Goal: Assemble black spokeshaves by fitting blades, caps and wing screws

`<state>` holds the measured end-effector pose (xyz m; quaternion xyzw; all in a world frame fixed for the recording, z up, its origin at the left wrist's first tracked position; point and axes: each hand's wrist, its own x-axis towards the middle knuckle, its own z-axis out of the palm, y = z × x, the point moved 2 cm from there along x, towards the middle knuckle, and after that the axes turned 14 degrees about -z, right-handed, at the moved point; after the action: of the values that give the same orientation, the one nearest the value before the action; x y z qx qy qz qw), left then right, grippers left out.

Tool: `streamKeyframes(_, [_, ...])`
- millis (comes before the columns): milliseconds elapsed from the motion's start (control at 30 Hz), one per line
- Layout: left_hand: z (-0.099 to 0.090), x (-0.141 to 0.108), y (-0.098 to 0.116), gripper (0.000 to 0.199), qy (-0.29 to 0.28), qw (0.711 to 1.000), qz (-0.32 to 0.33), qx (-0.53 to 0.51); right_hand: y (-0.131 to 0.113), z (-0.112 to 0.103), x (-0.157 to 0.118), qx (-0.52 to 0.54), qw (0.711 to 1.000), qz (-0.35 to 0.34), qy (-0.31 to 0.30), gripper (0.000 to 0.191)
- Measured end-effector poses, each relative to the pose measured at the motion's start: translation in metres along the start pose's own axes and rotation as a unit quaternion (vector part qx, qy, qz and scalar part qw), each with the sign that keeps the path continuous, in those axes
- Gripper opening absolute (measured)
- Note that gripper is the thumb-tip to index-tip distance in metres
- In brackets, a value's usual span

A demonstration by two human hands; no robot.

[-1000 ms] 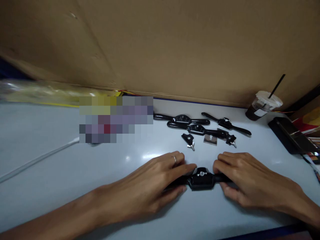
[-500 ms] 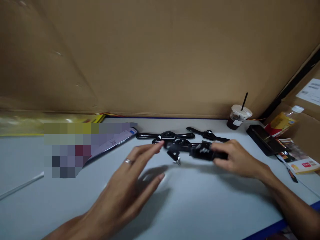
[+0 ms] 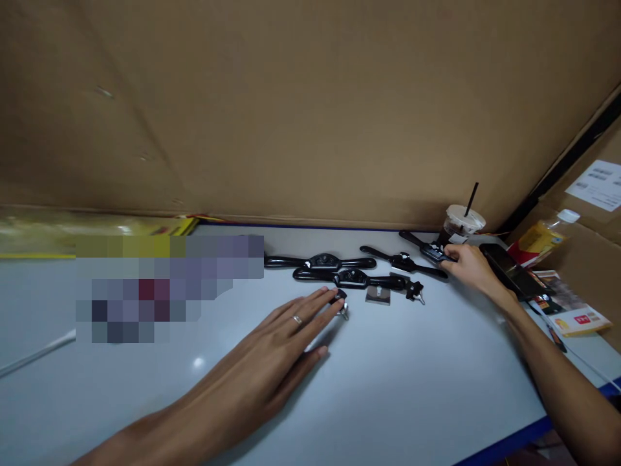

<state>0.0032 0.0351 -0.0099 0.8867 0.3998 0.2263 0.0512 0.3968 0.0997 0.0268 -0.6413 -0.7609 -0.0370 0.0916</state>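
My right hand (image 3: 469,266) grips one end of a black spokeshave (image 3: 431,251) at the back right, in front of the drink cup. A second spokeshave (image 3: 402,261) lies just left of it. With fingers stretched out, my left hand (image 3: 276,346) reaches over a small black cap with a thumbscrew (image 3: 341,299) and partly hides it; whether it touches the cap I cannot tell. Beyond those fingertips lie two black spokeshave bodies, a rear one (image 3: 324,261) and a front one (image 3: 352,279). A flat metal blade (image 3: 378,296) and another black cap (image 3: 414,290) lie beside the front body.
The lidded cup (image 3: 460,221) with a straw stands at the back right. Further right are a black case (image 3: 509,268), a yellow bottle (image 3: 550,236) and a printed packet (image 3: 577,310). Cardboard (image 3: 310,116) walls the back. A pixelated patch covers the left of the table (image 3: 388,388).
My right hand has carried the spokeshave back and right to the cup, uncovering the blade and the right-hand cap. My left hand has moved slightly right and lowered over the other cap.
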Motion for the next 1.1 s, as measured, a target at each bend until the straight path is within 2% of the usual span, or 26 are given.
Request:
streamKeyframes(133, [0.003,0.0,0.001,0.055,-0.014,1.0,0.004,-0.004,0.002,0.004,0.002,0.023,0.999,-0.022,-0.021,0.03])
streamKeyframes(367, [0.0,0.001,0.002,0.047,-0.019,0.998,0.001,-0.053,0.007,0.009,0.003,0.052,0.998,-0.038,-0.011,0.026])
streamKeyframes(500, [-0.01,-0.001,0.015,0.047,-0.04,0.995,0.015,-0.092,0.003,0.006,0.003,0.069,0.996,-0.058,0.026,0.008])
streamKeyframes(600, [-0.017,-0.003,0.024,0.051,-0.077,0.992,0.031,-0.1,-0.006,-0.005,0.001,0.076,0.992,-0.066,0.077,0.018])
streamKeyframes(700, [-0.018,0.001,0.018,0.048,-0.041,0.995,0.004,-0.089,-0.026,-0.017,-0.006,0.083,0.984,-0.092,0.127,0.021])
streamKeyframes(833, [-0.008,0.01,-0.014,0.051,-0.003,0.998,-0.064,-0.027,-0.069,-0.022,-0.022,0.111,0.969,-0.167,0.142,0.022])
streamKeyframes(967, [0.0,0.017,-0.033,0.054,-0.029,0.996,-0.081,0.012,-0.116,-0.014,-0.043,0.142,0.946,-0.273,0.106,0.024])
streamKeyframes(1100, [-0.006,0.02,-0.027,0.048,-0.031,0.997,-0.075,0.011,-0.15,-0.01,-0.064,0.164,0.905,-0.389,0.048,0.028])
